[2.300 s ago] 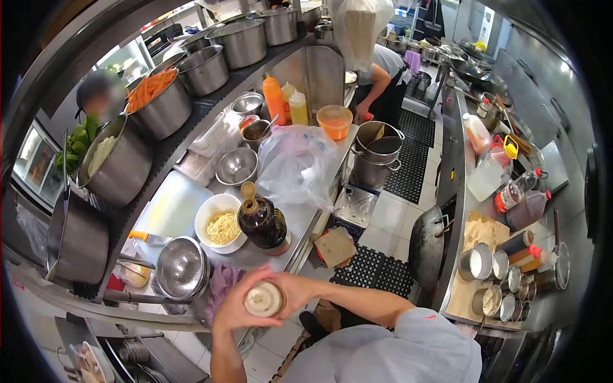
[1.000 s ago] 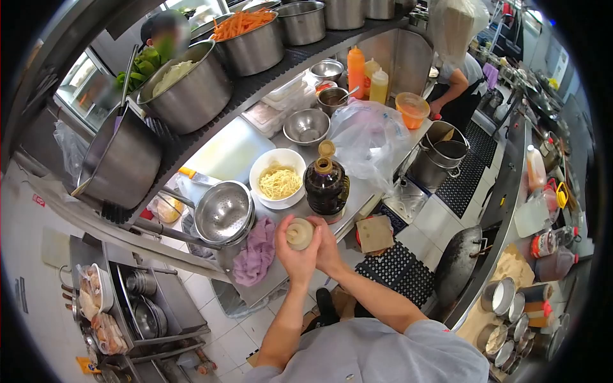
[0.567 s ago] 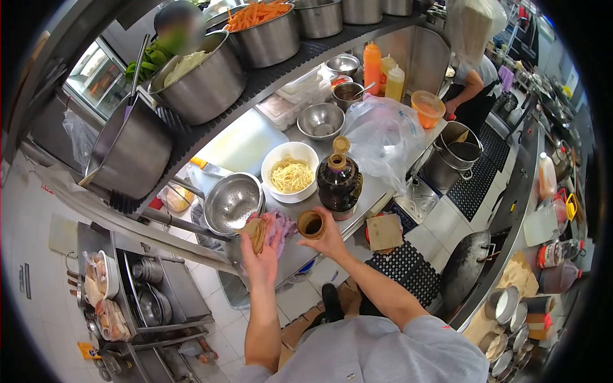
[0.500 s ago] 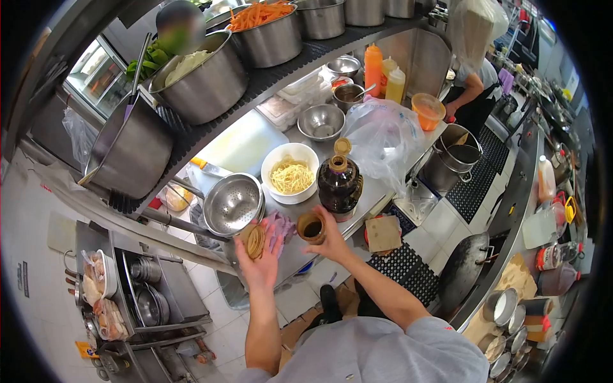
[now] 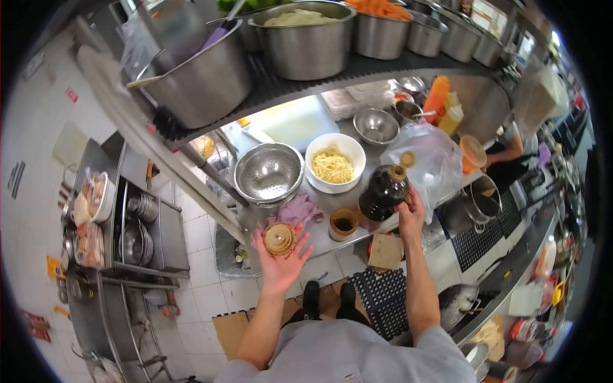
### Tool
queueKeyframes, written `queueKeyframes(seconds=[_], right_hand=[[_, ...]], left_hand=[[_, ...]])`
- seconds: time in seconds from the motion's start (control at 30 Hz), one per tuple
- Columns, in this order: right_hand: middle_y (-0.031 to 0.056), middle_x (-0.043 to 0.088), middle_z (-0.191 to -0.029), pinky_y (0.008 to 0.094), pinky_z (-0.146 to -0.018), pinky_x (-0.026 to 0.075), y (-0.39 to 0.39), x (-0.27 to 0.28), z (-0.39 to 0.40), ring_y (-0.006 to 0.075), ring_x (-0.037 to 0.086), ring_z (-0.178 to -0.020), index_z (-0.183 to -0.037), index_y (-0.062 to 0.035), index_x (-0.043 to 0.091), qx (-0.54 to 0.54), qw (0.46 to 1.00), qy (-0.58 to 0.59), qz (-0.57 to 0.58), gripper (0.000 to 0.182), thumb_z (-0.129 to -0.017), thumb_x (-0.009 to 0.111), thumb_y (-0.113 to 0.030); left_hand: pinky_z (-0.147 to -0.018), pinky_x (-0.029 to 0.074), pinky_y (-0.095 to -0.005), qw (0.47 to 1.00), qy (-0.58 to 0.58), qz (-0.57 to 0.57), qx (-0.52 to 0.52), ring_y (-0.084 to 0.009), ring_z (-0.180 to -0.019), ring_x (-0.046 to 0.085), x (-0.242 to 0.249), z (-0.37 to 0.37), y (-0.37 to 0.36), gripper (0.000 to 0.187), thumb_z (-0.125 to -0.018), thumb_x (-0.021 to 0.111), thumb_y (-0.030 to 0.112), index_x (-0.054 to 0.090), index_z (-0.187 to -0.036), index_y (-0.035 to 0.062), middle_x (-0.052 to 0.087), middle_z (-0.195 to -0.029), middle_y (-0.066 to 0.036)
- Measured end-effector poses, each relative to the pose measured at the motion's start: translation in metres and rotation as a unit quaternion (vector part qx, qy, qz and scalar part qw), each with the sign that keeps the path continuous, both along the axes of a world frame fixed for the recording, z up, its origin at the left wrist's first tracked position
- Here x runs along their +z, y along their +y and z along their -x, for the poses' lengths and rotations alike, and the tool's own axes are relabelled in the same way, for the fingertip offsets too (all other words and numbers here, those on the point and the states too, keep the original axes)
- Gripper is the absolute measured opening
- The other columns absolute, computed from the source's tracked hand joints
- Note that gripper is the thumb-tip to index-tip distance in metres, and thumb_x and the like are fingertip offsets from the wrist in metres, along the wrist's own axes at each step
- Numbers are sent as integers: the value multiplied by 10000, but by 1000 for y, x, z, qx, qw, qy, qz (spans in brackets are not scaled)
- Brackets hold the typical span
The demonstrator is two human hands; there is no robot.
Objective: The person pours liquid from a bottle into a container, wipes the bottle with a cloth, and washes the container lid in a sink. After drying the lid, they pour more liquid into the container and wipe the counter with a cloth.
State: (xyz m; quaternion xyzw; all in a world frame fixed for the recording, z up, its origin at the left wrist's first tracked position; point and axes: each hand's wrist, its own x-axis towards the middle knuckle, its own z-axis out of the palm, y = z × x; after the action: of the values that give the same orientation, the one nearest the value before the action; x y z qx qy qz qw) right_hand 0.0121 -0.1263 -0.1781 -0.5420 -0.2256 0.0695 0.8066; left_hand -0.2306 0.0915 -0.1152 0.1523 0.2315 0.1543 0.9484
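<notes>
My left hand (image 5: 281, 260) is palm up near the counter's front edge, holding a round brown jar lid (image 5: 280, 239) in its palm. With my right hand (image 5: 412, 212) I grip the side of a large dark sauce bottle (image 5: 383, 196) whose flip cap (image 5: 407, 159) is open. Between my hands a small brown-stained jar (image 5: 343, 225) stands on the counter with dark contents. Behind it is a white bowl of noodles (image 5: 332, 165). A purple cloth (image 5: 300, 212) lies next to my left hand, in front of a steel colander (image 5: 269, 175).
Steel pots (image 5: 303, 42) line the shelf above the counter. A clear plastic bag (image 5: 428, 159) and squeeze bottles (image 5: 437, 95) are at the right, with a steel bowl (image 5: 376, 126) behind the noodles. Another person's arm (image 5: 509, 150) shows beyond. A cutting board (image 5: 297, 124) lies at the back.
My right hand has let go of the small jar, which now stands on the counter, and has taken hold of the sauce bottle. The left hand still holds the lid. The view has shifted.
</notes>
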Motion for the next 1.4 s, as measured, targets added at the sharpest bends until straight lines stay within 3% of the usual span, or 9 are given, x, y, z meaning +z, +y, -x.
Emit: queueKeyframes(seconds=[0.13, 0.27, 0.4, 0.5, 0.57, 0.7, 0.87, 1.33, 1.4], right_hand=[[81, 604, -1194, 226, -828, 469, -8, 15, 1, 115, 587, -991, -1362, 28, 442, -34, 998, 25, -39, 585, -855, 687, -128], [141, 570, -1261, 291, -953, 435, -31, 40, 14, 181, 574, -1092, -1345, 67, 443, -40, 998, 7, 53, 575, -844, 675, -92], [141, 594, -1229, 297, -982, 409, -48, 55, 27, 181, 571, -1094, -1320, 63, 479, -17, 989, -41, 141, 541, -837, 682, -69], [121, 611, -1205, 277, -945, 432, -55, 61, 37, 156, 579, -1053, -1313, 34, 503, -15, 971, -72, 227, 506, -841, 673, -36], [112, 637, -1181, 264, -934, 434, -54, 65, 44, 135, 587, -1029, -1266, 22, 556, -2, 966, -68, 248, 499, -787, 694, 28], [108, 673, -1083, 259, -874, 455, -48, 71, 53, 132, 604, -942, -1250, -25, 589, 19, 957, -80, 277, 494, -774, 715, 8], [116, 692, -971, 254, -804, 466, -37, 90, 61, 127, 611, -853, -1217, -50, 618, 58, 925, -135, 349, 479, -754, 733, -9], [180, 689, -991, 279, -749, 489, -21, 126, 61, 168, 640, -789, -1200, -84, 628, 104, 869, -148, 460, 447, -771, 750, -98], [183, 687, -992, 285, -744, 490, -20, 130, 61, 172, 639, -780, -1199, -87, 629, 102, 867, -160, 461, 445, -772, 751, -106]], left_hand=[[-967, 365, -431, 1000, 10, -16, 4, -244, -1145, 475, 1, 11, 2, 706, -830, 405, 736, 593, -1134, 127, 580, -1198, -44], [-975, 368, -429, 1000, 10, -11, 11, -248, -1149, 473, -2, 14, 4, 720, -832, 392, 739, 595, -1149, 127, 575, -1210, -44], [-982, 370, -428, 1000, -23, 10, 2, -251, -1149, 479, -2, 11, 5, 717, -834, 390, 736, 595, -1149, 124, 574, -1211, -44], [-985, 372, -427, 1000, -28, 14, 1, -255, -1153, 483, -6, 6, 3, 717, -837, 394, 729, 592, -1144, 112, 576, -1202, -46], [-988, 371, -428, 999, -23, 23, -7, -257, -1160, 481, -4, 3, 1, 715, -838, 401, 725, 591, -1141, 105, 576, -1201, -48], [-1024, 368, -449, 998, -35, 58, 0, -287, -1222, 471, -7, 5, 3, 720, -869, 404, 683, 563, -1179, 52, 569, -1241, -96], [-1019, 351, -444, 999, -12, 37, 2, -273, -1208, 463, -10, 9, 5, 708, -835, 437, 709, 585, -1144, 89, 570, -1220, -70], [-1038, 335, -441, 999, -2, 49, 6, -275, -1223, 462, -26, 19, 9, 702, -836, 435, 712, 585, -1144, 100, 568, -1242, -74], [-1040, 351, -463, 997, -23, 71, 6, -306, -1231, 472, -29, 20, 11, 694, -877, 415, 667, 577, -1173, 61, 575, -1237, -98]])
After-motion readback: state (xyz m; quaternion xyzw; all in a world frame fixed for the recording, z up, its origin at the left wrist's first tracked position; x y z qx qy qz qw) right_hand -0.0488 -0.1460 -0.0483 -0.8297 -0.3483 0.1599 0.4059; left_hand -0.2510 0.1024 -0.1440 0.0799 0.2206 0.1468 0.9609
